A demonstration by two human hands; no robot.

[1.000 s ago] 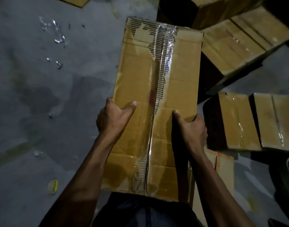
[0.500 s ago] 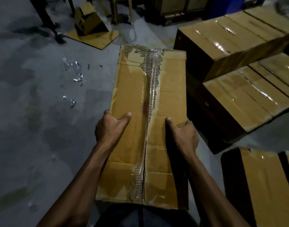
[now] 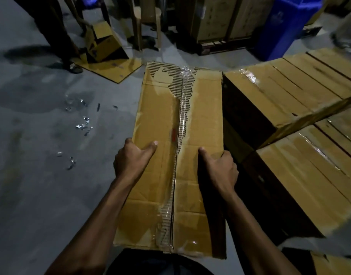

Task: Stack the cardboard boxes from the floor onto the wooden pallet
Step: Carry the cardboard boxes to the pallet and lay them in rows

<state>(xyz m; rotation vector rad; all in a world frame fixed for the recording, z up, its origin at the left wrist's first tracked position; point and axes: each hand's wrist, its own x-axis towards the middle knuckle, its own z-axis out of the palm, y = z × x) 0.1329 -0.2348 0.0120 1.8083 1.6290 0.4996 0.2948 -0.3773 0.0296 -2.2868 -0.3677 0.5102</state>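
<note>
2 hands (image 3: 131,161), 1 held box (image 3: 160,116), 1 blue bin (image 3: 280,26)

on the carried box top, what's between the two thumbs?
Head view: only the taped centre seam of the box separates left hand and right hand.

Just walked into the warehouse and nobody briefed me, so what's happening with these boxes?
A person is carrying a long cardboard box, with the left hand and right hand gripping its two long sides. Its top is worn, with torn tape along the centre seam. Just to the right sit stacked boxes of the same kind. Bits of torn tape litter the grey floor, and a blue bin stands at the back.
</note>
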